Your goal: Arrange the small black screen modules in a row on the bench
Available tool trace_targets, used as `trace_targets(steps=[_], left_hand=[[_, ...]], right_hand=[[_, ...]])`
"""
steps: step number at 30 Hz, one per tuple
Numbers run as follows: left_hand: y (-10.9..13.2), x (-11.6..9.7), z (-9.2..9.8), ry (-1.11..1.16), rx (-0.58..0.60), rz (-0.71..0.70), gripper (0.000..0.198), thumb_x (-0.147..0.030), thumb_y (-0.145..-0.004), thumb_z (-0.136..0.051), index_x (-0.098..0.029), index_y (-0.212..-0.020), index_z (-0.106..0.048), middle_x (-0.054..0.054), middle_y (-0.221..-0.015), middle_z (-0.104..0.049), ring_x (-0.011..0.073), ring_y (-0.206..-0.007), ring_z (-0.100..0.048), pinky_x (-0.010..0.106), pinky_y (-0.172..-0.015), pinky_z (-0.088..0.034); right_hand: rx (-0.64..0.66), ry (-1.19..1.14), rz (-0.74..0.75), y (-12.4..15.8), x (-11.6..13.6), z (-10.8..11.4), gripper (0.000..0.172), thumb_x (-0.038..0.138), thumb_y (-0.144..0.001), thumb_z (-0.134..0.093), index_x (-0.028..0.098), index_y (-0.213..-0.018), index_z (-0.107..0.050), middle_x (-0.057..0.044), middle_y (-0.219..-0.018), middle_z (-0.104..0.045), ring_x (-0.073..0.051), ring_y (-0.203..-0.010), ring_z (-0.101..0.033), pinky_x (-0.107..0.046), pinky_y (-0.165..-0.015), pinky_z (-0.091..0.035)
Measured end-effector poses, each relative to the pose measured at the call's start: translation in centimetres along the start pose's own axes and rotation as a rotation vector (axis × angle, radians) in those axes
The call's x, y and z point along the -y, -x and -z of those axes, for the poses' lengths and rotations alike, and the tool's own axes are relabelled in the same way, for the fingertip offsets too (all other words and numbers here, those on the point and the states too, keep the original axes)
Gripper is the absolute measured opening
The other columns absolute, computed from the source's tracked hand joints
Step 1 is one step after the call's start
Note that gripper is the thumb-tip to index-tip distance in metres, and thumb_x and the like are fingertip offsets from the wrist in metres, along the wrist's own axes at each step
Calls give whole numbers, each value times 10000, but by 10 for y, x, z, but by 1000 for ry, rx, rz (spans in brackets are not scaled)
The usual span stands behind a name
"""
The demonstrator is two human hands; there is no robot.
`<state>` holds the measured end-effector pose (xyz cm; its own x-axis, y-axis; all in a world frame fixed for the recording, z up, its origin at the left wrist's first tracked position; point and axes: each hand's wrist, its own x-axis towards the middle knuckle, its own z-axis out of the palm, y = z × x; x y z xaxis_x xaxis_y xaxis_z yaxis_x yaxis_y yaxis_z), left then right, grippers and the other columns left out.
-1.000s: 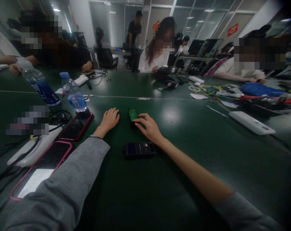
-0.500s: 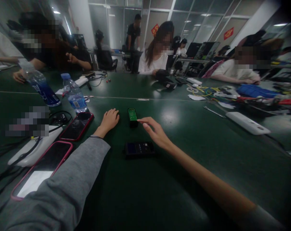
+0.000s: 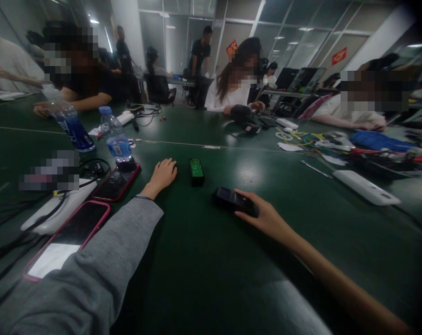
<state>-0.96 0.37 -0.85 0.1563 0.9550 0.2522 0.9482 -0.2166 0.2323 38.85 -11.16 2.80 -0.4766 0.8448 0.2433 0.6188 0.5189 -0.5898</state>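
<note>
my right hand (image 3: 267,215) grasps a black handheld device (image 3: 231,199) at the bench (image 3: 186,279), nearer and right of a green-topped black box (image 3: 197,172), my left hand (image 3: 164,172) resting unclenched, a handling step seemingly calling next for steady fingers.

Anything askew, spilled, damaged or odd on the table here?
Nothing looks spilled. Oddest is the box right of the left hand: a bare green circuit board faces up on it, perhaps because a cover is off. The cables at right lie tangled. The device in the right hand shows no clear fault.
</note>
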Motion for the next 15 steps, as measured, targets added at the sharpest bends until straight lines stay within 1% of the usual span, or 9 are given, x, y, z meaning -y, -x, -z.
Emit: trace_targets(steps=[3,5,6,8,10,13,15], left_hand=[[1,-1,1,19,-5,15,486,-325,-1074,-399,-159,-1505,-549,160,-1621,-491,323,-1530,-419,565,-1264,-315],[2,-3,3,28,-13,22,469,-315,-1068,-419,-175,-1492,-564,148,-1609,-509,314,-1522,-430,556,-1260,-320],[2,-5,6,33,-20,23,460,-305,-1065,-425,-178,-1482,-574,145,-1595,-525,311,-1508,-447,547,-1254,-330],[3,-9,11,48,-44,23,441,-280,-1059,-431,-185,-1454,-601,139,-1554,-571,306,-1458,-502,525,-1231,-365],[3,-14,17,79,-81,38,422,-270,-1058,-429,-193,-1422,-630,129,-1498,-622,303,-1387,-566,504,-1192,-412],[1,-25,24,236,-143,146,402,-340,-1072,-436,-202,-1380,-654,117,-1383,-699,286,-1232,-667,457,-1089,-503],[-1,-36,26,414,-133,219,449,-463,-1075,-449,-200,-1385,-639,117,-1321,-726,273,-1119,-713,438,-1003,-552]], right_hand=[[-217,191,-112,-24,-35,4,662,513,-946,-639,209,-1518,-499,-175,-1406,-607,-397,-1254,-606,-624,-1064,-518],[-338,314,-205,-49,-47,-1,661,505,-960,-598,121,-1490,-503,-226,-1371,-602,-409,-1254,-592,-609,-1059,-515],[-374,364,-247,-62,-50,-5,660,487,-968,-579,83,-1484,-495,-249,-1359,-594,-416,-1258,-582,-604,-1060,-510],[-398,437,-299,-86,-49,-15,663,436,-977,-546,23,-1490,-466,-286,-1344,-573,-430,-1255,-567,-601,-1048,-508],[-383,480,-304,-102,-43,-25,690,394,-975,-516,-23,-1515,-417,-310,-1330,-553,-439,-1233,-561,-599,-1024,-516],[-341,496,-225,-110,-37,-35,739,379,-971,-480,-52,-1556,-345,-313,-1310,-535,-436,-1196,-559,-603,-1003,-526],[-324,495,-167,-109,-38,-37,748,389,-973,-460,-44,-1569,-328,-302,-1299,-532,-432,-1173,-563,-612,-994,-530]])
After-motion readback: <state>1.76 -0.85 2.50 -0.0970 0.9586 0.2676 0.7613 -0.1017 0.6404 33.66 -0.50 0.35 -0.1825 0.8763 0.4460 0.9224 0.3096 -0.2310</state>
